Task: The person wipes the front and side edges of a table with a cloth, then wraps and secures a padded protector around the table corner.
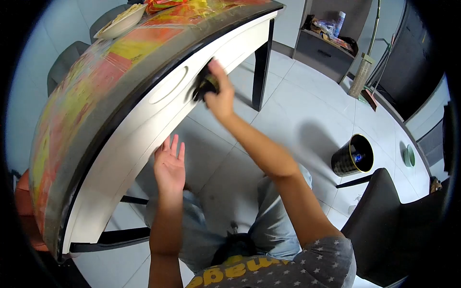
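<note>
A table with a white side panel (139, 115) and a dark edge curves across the left. My right hand (220, 91), blurred, is closed around a black object (206, 85) against the panel, to the right of an oval relief. What the black object is cannot be made out. My left hand (170, 165) has its palm up and fingers spread, with nothing in it. Its fingertips are at the panel's lower edge.
A bowl (121, 21) stands on the patterned tabletop (115, 62). A black table leg (261, 72), a black bin (352, 156), a dark chair (384, 225), a drawer cabinet (322, 54) and cleaning tools (361, 77) are around the tiled floor.
</note>
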Demonstrator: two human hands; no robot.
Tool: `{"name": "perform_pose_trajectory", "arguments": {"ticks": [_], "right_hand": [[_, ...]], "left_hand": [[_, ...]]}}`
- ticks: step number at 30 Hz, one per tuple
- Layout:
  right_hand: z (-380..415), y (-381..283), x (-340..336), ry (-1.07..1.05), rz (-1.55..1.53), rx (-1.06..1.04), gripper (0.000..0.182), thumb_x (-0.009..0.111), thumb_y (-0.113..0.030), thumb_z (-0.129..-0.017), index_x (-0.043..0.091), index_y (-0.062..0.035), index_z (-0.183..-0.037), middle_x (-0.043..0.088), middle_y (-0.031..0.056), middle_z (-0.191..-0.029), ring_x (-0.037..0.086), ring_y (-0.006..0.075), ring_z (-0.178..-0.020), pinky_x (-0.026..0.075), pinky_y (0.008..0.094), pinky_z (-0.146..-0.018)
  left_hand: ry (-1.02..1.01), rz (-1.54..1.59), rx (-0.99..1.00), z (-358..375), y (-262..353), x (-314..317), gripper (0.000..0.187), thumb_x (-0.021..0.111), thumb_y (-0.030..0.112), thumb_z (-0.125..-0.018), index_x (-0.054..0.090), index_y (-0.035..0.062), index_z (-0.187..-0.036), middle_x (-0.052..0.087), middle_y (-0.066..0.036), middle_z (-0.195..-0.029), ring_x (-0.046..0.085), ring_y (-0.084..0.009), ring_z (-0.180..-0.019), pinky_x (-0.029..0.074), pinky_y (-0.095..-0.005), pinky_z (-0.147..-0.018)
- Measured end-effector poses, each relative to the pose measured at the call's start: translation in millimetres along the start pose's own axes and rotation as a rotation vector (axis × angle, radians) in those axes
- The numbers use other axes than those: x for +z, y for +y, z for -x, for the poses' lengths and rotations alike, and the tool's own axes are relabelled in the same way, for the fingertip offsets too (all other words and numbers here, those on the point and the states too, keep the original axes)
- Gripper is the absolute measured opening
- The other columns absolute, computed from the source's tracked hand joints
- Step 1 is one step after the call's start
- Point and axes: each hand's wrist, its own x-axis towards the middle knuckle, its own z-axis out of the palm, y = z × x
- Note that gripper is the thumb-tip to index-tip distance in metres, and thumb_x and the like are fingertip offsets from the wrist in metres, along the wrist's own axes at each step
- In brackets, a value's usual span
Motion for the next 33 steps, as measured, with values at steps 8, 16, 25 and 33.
{"name": "perform_pose_trajectory", "arguments": {"ticks": [8, 16, 25, 33], "right_hand": [[31, -12, 4, -0.265, 0.008, -0.237, 0.075, 0.051, 0.018, -0.054, 0.049, -0.0016, -0.126, 0.045, 0.0194, -0.133, 0.038, 0.0356, -0.129, 0.028, 0.0411, -0.109], [-43, 39, 9, 0.351, -0.055, 0.195, 0.055, 0.045, 0.017, -0.065, 0.052, 0.0043, -0.119, 0.055, 0.0204, -0.121, 0.05, 0.032, -0.117, 0.035, 0.0352, -0.103], [79, -53, 36, -0.086, 0.036, -0.097, 0.06, 0.056, 0.01, -0.06, 0.055, -0.0002, -0.119, 0.052, 0.0175, -0.128, 0.044, 0.033, -0.125, 0.03, 0.0401, -0.107], [57, -1, 18, 0.112, -0.124, 0.144, 0.066, 0.044, 0.019, -0.056, 0.053, 0.0022, -0.119, 0.052, 0.0207, -0.127, 0.042, 0.0327, -0.127, 0.028, 0.0393, -0.108]], "left_hand": [[0.015, 0.034, 0.04, -3, -8, -1, 0.055, 0.053, 0.007, -0.077, 0.039, 0.0082, -0.13, 0.032, -0.012, -0.143, 0.027, -0.0295, -0.133, 0.023, -0.044, -0.109], [0.05, 0.026, -0.053, 4, -1, 2, 0.051, 0.044, 0.003, -0.079, 0.039, 0.0057, -0.13, 0.034, -0.014, -0.142, 0.027, -0.0278, -0.135, 0.024, -0.0429, -0.11], [0.137, -0.069, -0.133, 1, -3, -19, 0.046, 0.045, 0.005, -0.079, 0.044, 0.0053, -0.125, 0.041, -0.012, -0.134, 0.037, -0.0254, -0.125, 0.029, -0.0431, -0.105], [0.202, -0.082, -0.117, 6, -3, -7, 0.045, 0.045, 0.003, -0.08, 0.044, 0.0037, -0.125, 0.042, -0.011, -0.131, 0.037, -0.0225, -0.123, 0.031, -0.0388, -0.103]]}}
